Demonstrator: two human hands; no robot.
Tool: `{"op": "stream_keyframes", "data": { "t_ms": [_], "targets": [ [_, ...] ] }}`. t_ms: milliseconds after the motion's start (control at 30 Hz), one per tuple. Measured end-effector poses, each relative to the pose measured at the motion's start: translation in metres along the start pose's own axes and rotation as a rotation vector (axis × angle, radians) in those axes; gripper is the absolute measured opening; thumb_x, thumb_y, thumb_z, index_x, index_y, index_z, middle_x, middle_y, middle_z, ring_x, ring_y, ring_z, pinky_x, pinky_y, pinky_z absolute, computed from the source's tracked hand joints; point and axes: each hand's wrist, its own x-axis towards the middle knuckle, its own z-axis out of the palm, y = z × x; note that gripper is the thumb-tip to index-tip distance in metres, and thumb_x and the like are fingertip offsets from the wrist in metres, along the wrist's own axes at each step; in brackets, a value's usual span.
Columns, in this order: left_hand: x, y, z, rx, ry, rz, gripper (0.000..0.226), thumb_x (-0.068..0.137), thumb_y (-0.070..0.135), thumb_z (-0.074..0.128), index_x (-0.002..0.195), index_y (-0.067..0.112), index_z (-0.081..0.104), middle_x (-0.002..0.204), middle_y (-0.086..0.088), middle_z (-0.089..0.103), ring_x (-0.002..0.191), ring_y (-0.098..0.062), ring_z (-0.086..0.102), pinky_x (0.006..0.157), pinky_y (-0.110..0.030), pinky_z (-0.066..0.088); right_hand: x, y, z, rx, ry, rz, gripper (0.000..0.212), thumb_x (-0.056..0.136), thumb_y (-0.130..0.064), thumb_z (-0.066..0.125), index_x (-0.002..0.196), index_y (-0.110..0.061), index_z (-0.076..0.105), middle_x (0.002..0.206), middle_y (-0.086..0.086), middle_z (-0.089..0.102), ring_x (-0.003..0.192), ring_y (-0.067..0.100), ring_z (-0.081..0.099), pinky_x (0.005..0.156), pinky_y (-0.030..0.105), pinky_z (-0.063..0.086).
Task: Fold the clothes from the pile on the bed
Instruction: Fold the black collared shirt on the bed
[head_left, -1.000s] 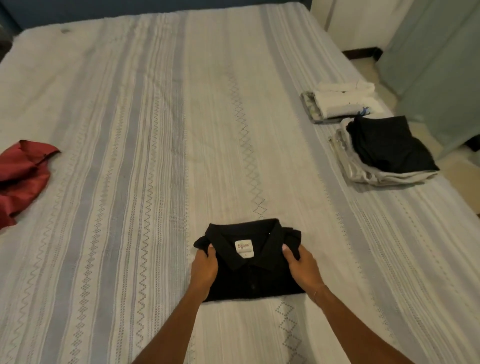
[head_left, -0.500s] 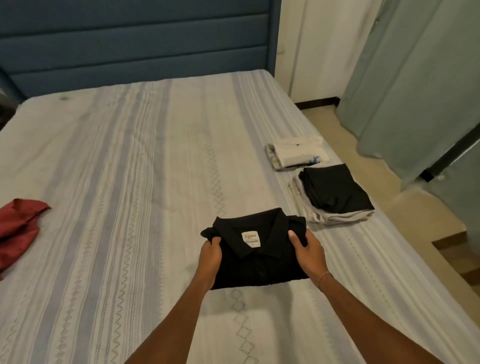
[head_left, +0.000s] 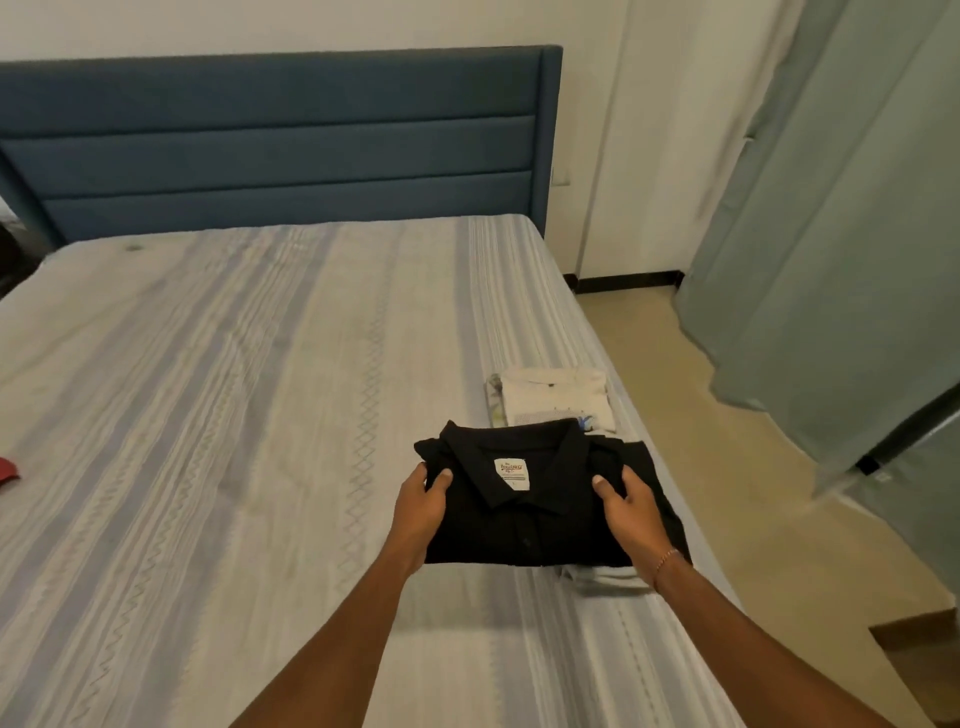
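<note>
A folded black polo shirt (head_left: 524, 519) with a white neck label is held up off the bed between both hands. My left hand (head_left: 421, 512) grips its left edge and my right hand (head_left: 631, 514) grips its right edge. The shirt hangs over a folded stack near the bed's right edge; only a dark corner (head_left: 667, 512) and a grey-white layer (head_left: 602, 576) of that stack show. Beyond it lies a folded white garment pile (head_left: 556, 397). A red garment (head_left: 8, 470) peeks in at the far left.
The striped bedsheet (head_left: 234, 415) covers the bed, with a blue padded headboard (head_left: 270, 150) at the back. The bed's right edge drops to a beige floor (head_left: 753, 493). Grey-green curtains (head_left: 831, 234) hang at the right.
Both hands lifted the black shirt off the sheet and carried it right, over the folded stack. The view tilted up, showing the headboard; the red garment slid to the frame's left edge.
</note>
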Motion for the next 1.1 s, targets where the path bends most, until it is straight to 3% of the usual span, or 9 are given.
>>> {"op": "stream_keyframes", "data": {
  "t_ms": [167,300,467,633,767,833,967,1100],
  "targets": [
    [0.048,0.028,0.055,0.145,0.098,0.182,0.038,0.107,0.037,0.043,0.14,0.02,0.047,0.134,0.0,0.059,0.123,-0.024,0.055,0.107,-0.045,0.046,0.08,-0.005,-0.026,0.045,-0.002,-0.057,0.023,0.104,-0.024,0.054,0.125,-0.02,0.061,0.117,-0.003,0.066,0.112,0.021,0.063,0.09,0.032,0.05],
    [0.106,0.042,0.09,0.194,0.166,0.238,0.031,0.107,0.036,0.044,0.13,0.018,0.052,0.116,0.003,0.062,0.109,-0.019,0.059,0.099,-0.04,0.049,0.145,-0.003,-0.028,0.051,0.014,-0.058,0.03,0.105,-0.025,0.053,0.132,-0.017,0.059,0.121,-0.002,0.065,0.113,0.02,0.061,0.098,0.038,0.051],
    [0.195,0.045,0.126,0.277,0.224,0.292,0.025,0.106,0.036,0.046,0.116,0.017,0.057,0.099,0.005,0.064,0.097,-0.021,0.063,0.086,-0.036,0.048,0.232,0.017,-0.021,0.094,0.056,-0.049,0.023,0.105,-0.021,0.052,0.126,-0.022,0.059,0.112,-0.006,0.064,0.105,0.017,0.061,0.092,0.033,0.05],
    [0.263,0.036,0.152,0.283,0.223,0.307,0.029,0.106,0.034,0.046,0.124,0.013,0.057,0.104,0.006,0.061,0.102,-0.019,0.06,0.085,-0.03,0.041,0.304,0.04,-0.005,0.037,0.106,-0.077,0.016,0.104,-0.018,0.054,0.118,-0.023,0.06,0.105,-0.006,0.064,0.106,0.02,0.061,0.093,0.036,0.05],
    [0.304,0.019,0.17,0.284,0.203,0.275,0.034,0.107,0.032,0.044,0.132,0.011,0.054,0.125,-0.006,0.064,0.117,-0.027,0.059,0.091,-0.029,0.039,0.347,0.069,0.007,-0.036,0.13,-0.061,0.007,0.102,-0.021,0.057,0.107,-0.024,0.061,0.109,0.003,0.067,0.106,0.027,0.063,0.099,0.048,0.052],
    [0.318,0.011,0.178,0.275,0.18,0.243,0.035,0.107,0.03,0.044,0.134,0.01,0.053,0.13,-0.009,0.062,0.122,-0.029,0.057,0.093,-0.03,0.039,0.357,0.081,0.01,-0.069,0.157,-0.074,0.004,0.102,-0.021,0.058,0.104,-0.02,0.061,0.107,0.005,0.067,0.104,0.029,0.063,0.095,0.045,0.053],
    [0.327,-0.001,0.184,0.254,0.147,0.112,0.04,0.107,0.032,0.042,0.139,0.008,0.043,0.137,-0.015,0.057,0.124,-0.034,0.055,0.099,-0.039,0.044,0.363,0.084,0.012,-0.139,0.204,-0.035,0.025,0.103,-0.021,0.056,0.124,-0.009,0.059,0.117,0.011,0.065,0.114,0.035,0.059,0.091,0.035,0.045],
    [0.311,0.001,0.179,0.373,0.092,0.127,0.055,0.107,0.032,0.041,0.15,0.001,0.026,0.147,-0.023,0.043,0.133,-0.038,0.046,0.109,-0.043,0.04,0.346,0.076,0.014,-0.449,0.158,-0.07,0.051,0.105,-0.03,0.048,0.151,-0.01,0.035,0.146,0.018,0.049,0.13,0.04,0.048,0.106,0.048,0.042]
  ]
}}
